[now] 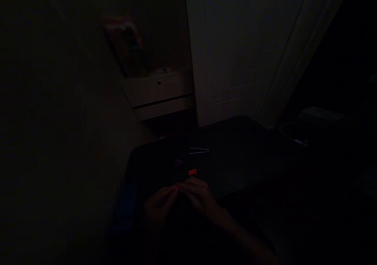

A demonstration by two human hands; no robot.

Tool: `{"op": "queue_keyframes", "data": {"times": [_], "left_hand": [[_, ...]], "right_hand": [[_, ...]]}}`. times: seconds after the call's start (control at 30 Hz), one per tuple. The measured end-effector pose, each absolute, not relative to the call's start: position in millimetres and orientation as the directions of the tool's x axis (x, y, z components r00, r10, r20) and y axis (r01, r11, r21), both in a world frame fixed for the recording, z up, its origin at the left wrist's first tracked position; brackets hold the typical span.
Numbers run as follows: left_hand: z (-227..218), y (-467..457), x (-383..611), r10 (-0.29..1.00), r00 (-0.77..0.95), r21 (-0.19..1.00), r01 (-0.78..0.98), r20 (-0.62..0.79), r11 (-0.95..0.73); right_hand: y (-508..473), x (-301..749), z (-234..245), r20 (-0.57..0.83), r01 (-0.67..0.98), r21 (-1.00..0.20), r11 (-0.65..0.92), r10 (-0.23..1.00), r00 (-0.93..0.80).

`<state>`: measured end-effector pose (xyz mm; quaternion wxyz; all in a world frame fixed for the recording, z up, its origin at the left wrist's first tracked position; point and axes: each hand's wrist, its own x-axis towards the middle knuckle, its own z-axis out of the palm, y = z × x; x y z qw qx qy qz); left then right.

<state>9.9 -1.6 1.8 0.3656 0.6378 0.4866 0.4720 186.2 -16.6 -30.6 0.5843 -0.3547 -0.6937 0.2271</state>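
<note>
The scene is very dark. My left hand (158, 205) and my right hand (198, 193) meet at the fingertips over the near part of a dark table (235, 151). Between them is a tiny red thing (176, 187), pinched by the fingers of both hands; its kind is too dim to make out. Just beyond my right hand lies a small bright red object (192, 172), its outline blurred. Farther back rests a thin V-shaped metal tool that looks like tweezers (199, 151), its point to the right. A faint purplish item (178, 162) sits left of the red object.
A blue block-like thing (126, 208) stands at the left by the table. Behind are a drawer unit (165, 88) with a red packet (123, 41) on it, and a pale panelled door (235, 49). At right, a white cable (284, 129) curves near a flat pale object (321, 116).
</note>
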Motion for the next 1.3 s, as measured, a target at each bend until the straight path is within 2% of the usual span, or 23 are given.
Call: {"op": "queue_keyframes", "data": {"times": [0.2, 0.37, 0.5, 0.7, 0.83, 1.03, 1.3], "left_hand": [[2.0, -1.1, 8.3, 0.957, 0.093, 0.908, 0.303, 0.274, -0.289], [-0.8, -0.2, 6.7, 0.957, 0.09, 0.909, 0.3, 0.274, -0.289], [0.7, -0.3, 6.9, 0.963, 0.115, 0.92, 0.287, 0.244, -0.268], [4.7, -2.2, 6.0, 0.985, 0.047, 0.943, 0.283, 0.166, -0.172], [2.0, -2.1, 2.5, 0.987, 0.074, 0.951, 0.268, 0.143, -0.158], [-1.1, 3.2, 1.1, 0.995, 0.045, 0.942, 0.319, 0.093, -0.102], [-2.7, 7.8, 0.8, 0.998, 0.058, 0.979, 0.2, 0.024, -0.035]], "right_hand": [[-17.3, 186.9, -26.5, 0.674, 0.309, -0.682, 0.663, 0.734, -0.086], [-14.3, 185.5, -29.9, 0.702, 0.304, -0.664, 0.683, 0.709, -0.059], [-16.0, 185.0, -32.3, 0.714, 0.343, -0.635, 0.692, 0.695, -0.081], [-19.8, 183.1, -26.4, 0.723, 0.414, -0.582, 0.7, 0.678, -0.132], [-20.0, 182.8, -24.0, 0.74, 0.444, -0.561, 0.699, 0.664, -0.109], [-19.9, 185.4, -24.0, 0.791, 0.447, -0.492, 0.747, 0.598, -0.128], [-16.5, 183.6, -24.3, 0.765, 0.345, -0.592, 0.728, 0.643, -0.045]]}}
